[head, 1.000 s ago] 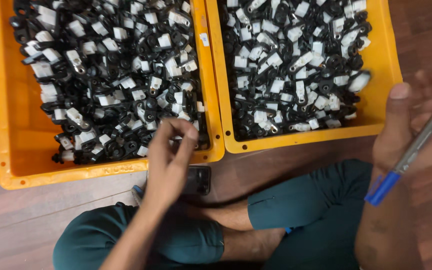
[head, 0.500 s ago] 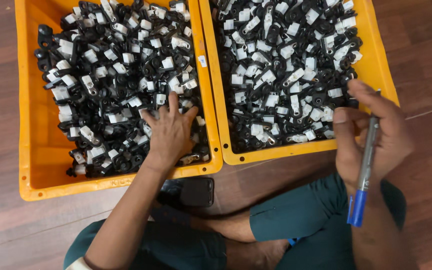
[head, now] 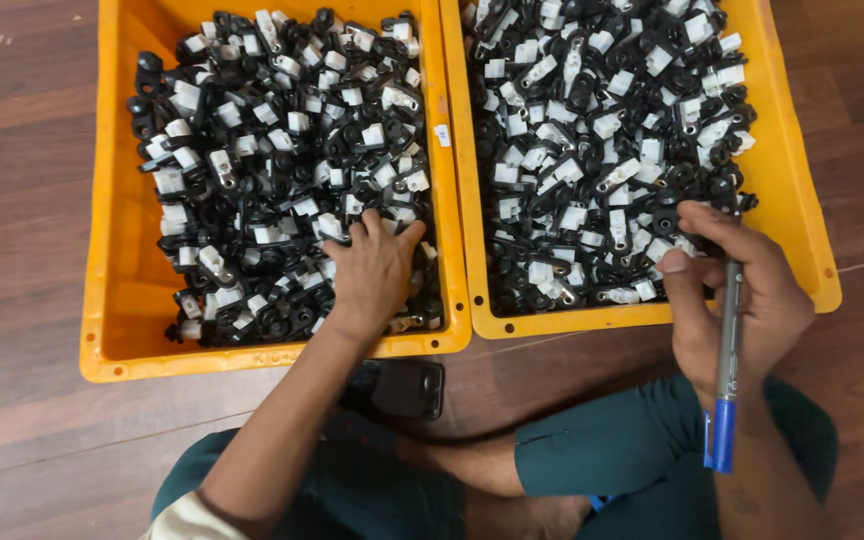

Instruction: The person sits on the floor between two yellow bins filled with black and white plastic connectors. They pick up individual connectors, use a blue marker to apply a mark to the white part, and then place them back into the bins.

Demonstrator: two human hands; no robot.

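While the left hand point(head: 374, 268) presses splayed fingers onto the small black-and-white plastic parts point(head: 282, 170) in the left orange plastic crate point(head: 117, 300), gripping nothing visibly, the right hand point(head: 737, 290), closed round a grey blue-capped marker point(head: 727, 375) at the right crate point(head: 802, 240), could snag and spill pieces onto the wooden floor point(head: 32, 420).

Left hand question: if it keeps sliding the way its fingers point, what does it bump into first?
The left hand already lies flat on the heap of black and white parts in the left orange crate. Going straight on, it would probably just push into more parts.
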